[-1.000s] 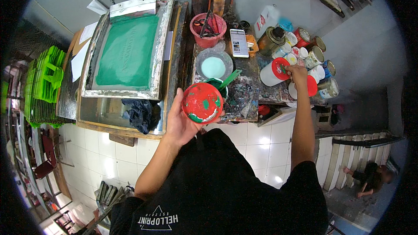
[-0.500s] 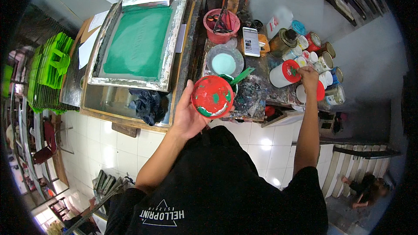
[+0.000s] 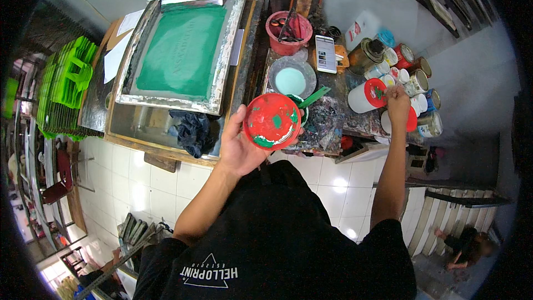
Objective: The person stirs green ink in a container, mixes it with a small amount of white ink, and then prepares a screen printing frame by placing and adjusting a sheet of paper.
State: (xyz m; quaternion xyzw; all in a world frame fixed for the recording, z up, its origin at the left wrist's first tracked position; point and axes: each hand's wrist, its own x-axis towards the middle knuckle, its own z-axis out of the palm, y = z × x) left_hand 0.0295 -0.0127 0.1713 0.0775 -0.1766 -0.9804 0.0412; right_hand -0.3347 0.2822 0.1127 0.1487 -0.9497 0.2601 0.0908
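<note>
In the head view, the left hand (image 3: pixel 241 147) grasped a round red lid (image 3: pixel 271 116), its smooth face smeared with green and white paint, before the worktop (image 3: pixel 327 119); whatever lay beneath it was hidden. The right hand (image 3: pixel 397 101) was just beside a white cylindrical jar (image 3: pixel 361 99) with a red cap (image 3: pixel 377 91) (whether its bent fingers pinched anything could not be told). Beyond the lid, a flat green spatula (image 3: pixel 317 95) leaned near a round bowl (image 3: pixel 307 73) of pale paste (image 3: pixel 290 81). Dried paint crusted the worktop.
</note>
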